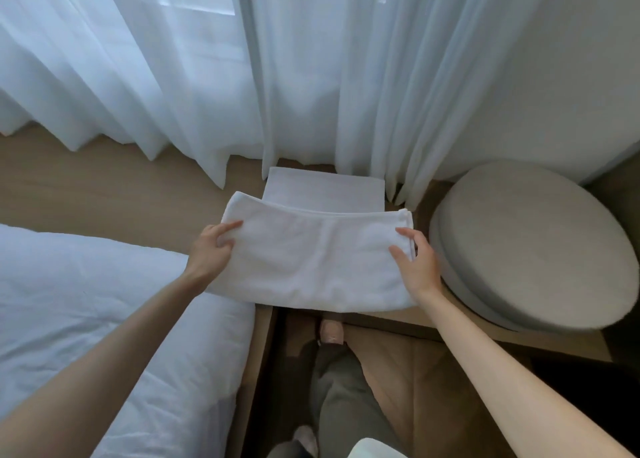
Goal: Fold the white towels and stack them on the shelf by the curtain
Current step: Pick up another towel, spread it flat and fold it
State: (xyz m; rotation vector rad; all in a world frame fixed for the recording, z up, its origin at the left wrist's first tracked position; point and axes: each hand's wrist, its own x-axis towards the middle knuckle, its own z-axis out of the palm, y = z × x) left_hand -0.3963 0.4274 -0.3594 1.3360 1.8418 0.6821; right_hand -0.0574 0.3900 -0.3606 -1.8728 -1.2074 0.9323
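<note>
Head camera: a person holds a folded white towel over the wooden shelf. The left hand grips its 9 o'clock edge and the right hand its 3 o'clock edge, the two hands well apart. A second folded towel lies on the shelf at 12 o'clock, touching the sheer curtain. A round grey cushion sits at 3 o'clock, a white bed at 8 o'clock.

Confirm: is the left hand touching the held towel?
Touching. Head view: the left hand grips the held towel at its left edge, fingers pinching the cloth.
</note>
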